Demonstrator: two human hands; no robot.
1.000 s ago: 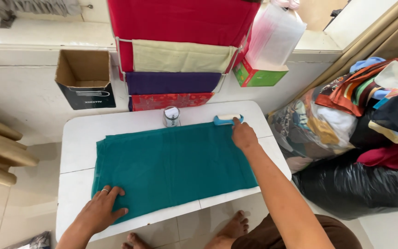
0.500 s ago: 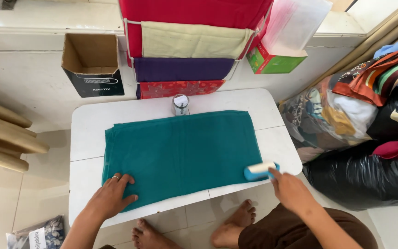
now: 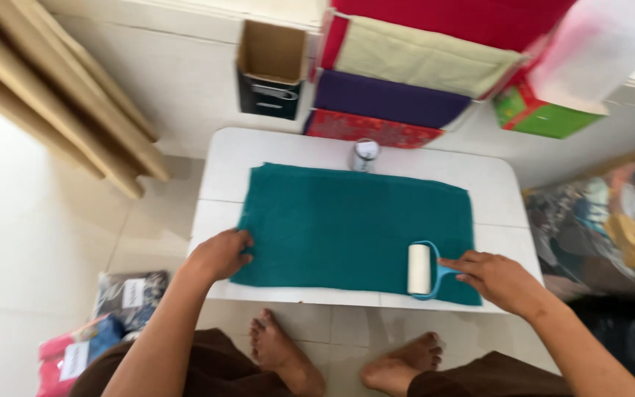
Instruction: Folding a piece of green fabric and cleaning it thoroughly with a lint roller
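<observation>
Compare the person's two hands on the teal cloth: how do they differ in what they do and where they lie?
The left hand lies flat at the teal cloth's near left corner, holding nothing; the right hand grips the blue handle of a lint roller at the near right. Both are bare and rest at the cloth's near edge.

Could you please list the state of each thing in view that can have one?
Teal cloth: spread flat on the white table.
Lint roller with light blue handle: lying on the cloth's near right part, gripped.
Right hand: closed on the roller's handle.
Left hand: pressed flat on the cloth's near left corner.
Cardboard box: open at the top.
Small metal tin: upright, at the cloth's far edge.
</observation>
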